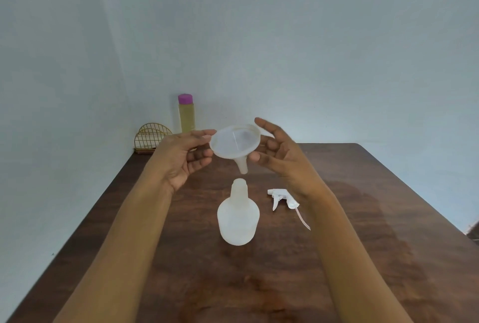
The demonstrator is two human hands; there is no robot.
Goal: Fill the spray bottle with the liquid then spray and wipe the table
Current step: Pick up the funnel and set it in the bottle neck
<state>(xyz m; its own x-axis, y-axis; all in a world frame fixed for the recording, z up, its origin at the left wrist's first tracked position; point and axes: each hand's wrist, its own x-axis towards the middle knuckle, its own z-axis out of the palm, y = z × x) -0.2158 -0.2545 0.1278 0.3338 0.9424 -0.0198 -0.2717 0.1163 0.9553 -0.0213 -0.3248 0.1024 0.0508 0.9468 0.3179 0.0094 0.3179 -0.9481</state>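
A translucent white spray bottle [238, 215] stands upright and uncapped on the dark wooden table [363, 232]. Its white trigger head [283, 198] with the dip tube lies on the table just to the right. Above the bottle's neck I hold a translucent white funnel [234, 142], spout pointing down and a short gap above the opening. My left hand [185, 158] pinches the funnel's left rim. My right hand [277, 150] touches the right rim with fingers spread. A bottle of yellowish liquid [186, 113] with a purple cap stands at the far left edge by the wall.
A gold wire holder [150, 138] sits at the table's far left corner beside the liquid bottle. Pale walls close in behind and to the left. The table's right edge runs diagonally toward the near right.
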